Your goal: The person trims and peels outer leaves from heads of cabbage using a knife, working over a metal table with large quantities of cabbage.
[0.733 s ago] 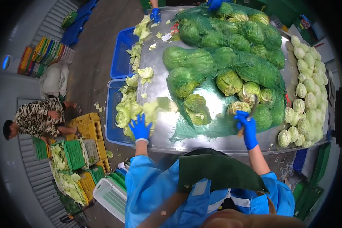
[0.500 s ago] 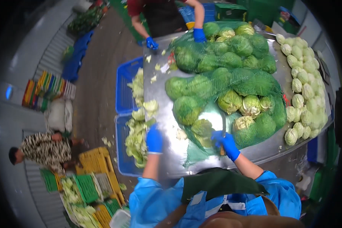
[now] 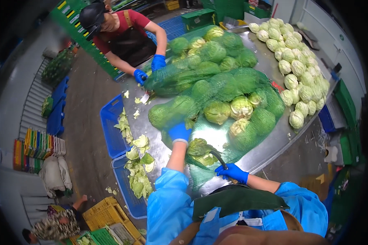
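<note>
left hand [image 3: 180,132] outstretched, right hand [image 3: 233,173] gripping knife [image 3: 220,159]

I make it one metal table [image 3: 270,149] with two green mesh bags [image 3: 247,79] on it. Can't tally the cabbages [image 3: 216,112] through the netting, but at least two show bare in the near bag's opening. The near person's left hand [image 3: 180,132] and right hand [image 3: 232,173] make two, the co-worker's hands [image 3: 140,76] bring it to four, all blue-gloved. Curved knife [image 3: 219,158] count: one, over on the near side. Two blue crates [image 3: 139,208] alongside. Pale trimmed heads [image 3: 304,73]? Dozens, way too heaped for an exact number. Plus one person in a camouflage top [image 3: 53,226], so three people minimum.
</note>
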Motion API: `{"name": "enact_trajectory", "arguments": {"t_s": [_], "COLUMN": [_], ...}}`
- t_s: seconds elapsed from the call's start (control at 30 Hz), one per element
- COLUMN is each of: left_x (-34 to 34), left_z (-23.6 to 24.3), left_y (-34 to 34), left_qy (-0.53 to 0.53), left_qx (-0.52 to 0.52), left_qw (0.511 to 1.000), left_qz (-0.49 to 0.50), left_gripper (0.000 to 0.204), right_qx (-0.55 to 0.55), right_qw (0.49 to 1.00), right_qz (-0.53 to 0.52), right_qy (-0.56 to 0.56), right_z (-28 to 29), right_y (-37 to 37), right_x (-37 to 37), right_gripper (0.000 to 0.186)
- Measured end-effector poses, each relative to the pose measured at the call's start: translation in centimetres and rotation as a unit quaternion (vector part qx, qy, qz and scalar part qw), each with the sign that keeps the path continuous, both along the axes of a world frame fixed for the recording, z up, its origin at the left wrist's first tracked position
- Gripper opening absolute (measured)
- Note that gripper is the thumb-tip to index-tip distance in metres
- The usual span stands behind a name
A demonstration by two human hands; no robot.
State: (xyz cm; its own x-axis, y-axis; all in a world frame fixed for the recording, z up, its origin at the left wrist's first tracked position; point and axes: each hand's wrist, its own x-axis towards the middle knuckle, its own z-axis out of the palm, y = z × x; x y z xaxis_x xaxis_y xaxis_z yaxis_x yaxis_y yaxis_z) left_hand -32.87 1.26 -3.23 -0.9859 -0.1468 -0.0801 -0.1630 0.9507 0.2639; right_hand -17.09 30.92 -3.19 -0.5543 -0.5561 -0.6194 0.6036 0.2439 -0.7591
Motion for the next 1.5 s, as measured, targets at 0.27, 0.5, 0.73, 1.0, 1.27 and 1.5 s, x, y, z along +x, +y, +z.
{"name": "enact_trajectory", "arguments": {"t_s": [0.27, 0.5, 0.73, 1.0, 1.27, 1.5], "left_x": [11.1, 22.8, 24.8, 30.2, 18.9, 15.8], "left_z": [0.5, 0.0, -3.2, -6.8, -10.3, -9.1], "left_y": [7.9, 9.7, 7.0, 4.4, -0.3, -0.7], "left_qy": [0.182, 0.137, 0.028, -0.008, 0.188, 0.233], "left_qx": [-0.125, 0.117, 0.617, 0.831, 0.813, 0.660], "left_qw": [0.962, 0.917, 0.736, 0.462, 0.501, 0.686], "left_qz": [-0.160, -0.355, 0.276, 0.310, 0.231, 0.200], "left_gripper": [0.045, 0.022, 0.039, 0.047, 0.065, 0.064], "right_qx": [-0.040, -0.054, -0.041, -0.173, -0.094, -0.143], "right_qw": [0.980, 0.948, 0.966, 0.919, 0.774, 0.888], "right_qz": [-0.190, -0.294, -0.156, 0.075, 0.049, 0.009], "right_qy": [0.042, 0.107, 0.203, 0.347, 0.625, 0.436], "right_z": [-4.3, -3.2, -5.3, -1.6, -2.2, 0.6], "right_y": [0.8, 1.4, 0.8, -3.3, -12.7, -12.9], "right_x": [2.0, -1.9, 1.1, 4.5, -4.5, -10.3], "right_gripper": [0.027, 0.045, 0.061, 0.053, 0.056, 0.052]}}
